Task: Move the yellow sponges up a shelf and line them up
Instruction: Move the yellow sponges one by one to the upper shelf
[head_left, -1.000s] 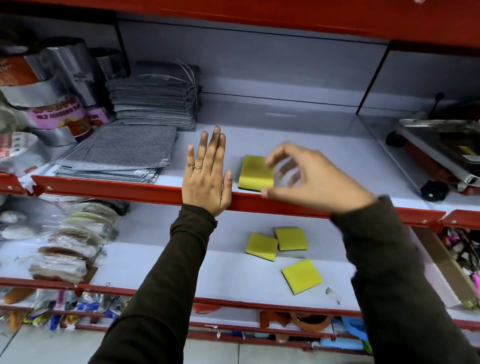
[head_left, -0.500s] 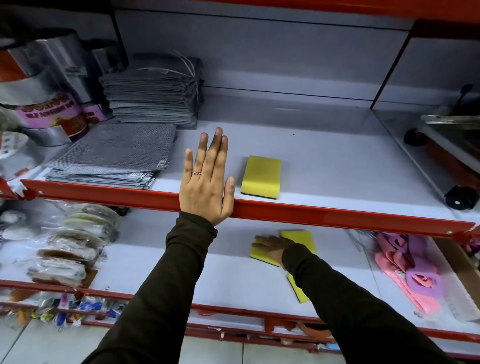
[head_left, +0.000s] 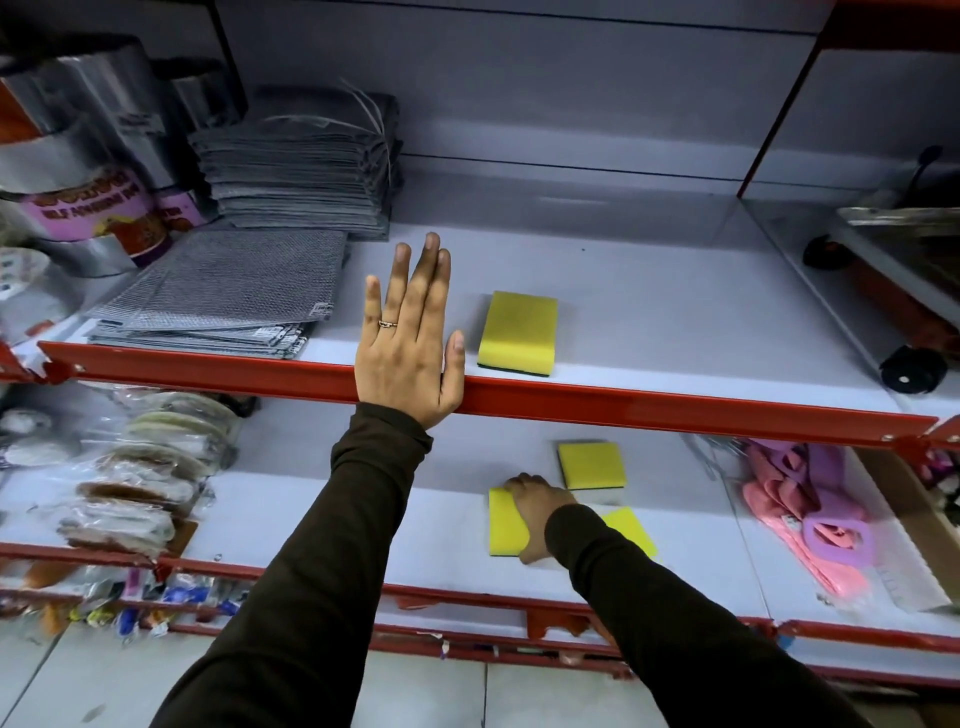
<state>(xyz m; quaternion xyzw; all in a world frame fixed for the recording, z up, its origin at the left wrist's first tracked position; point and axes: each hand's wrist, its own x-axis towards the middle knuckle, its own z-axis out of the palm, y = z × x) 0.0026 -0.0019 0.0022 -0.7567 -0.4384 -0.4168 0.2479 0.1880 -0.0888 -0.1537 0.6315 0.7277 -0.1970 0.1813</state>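
Red-edged shop shelves (head_left: 623, 402) fill the view. On the upper shelf lies one yellow sponge (head_left: 518, 332), just beside the flat, wide-spread left hand (head_left: 410, 353). Below, the right hand (head_left: 540, 512) grips a second sponge (head_left: 506, 522); two more (head_left: 590, 464) (head_left: 631, 530) lie close by.

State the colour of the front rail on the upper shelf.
Red, clearest in the head view: front rail.
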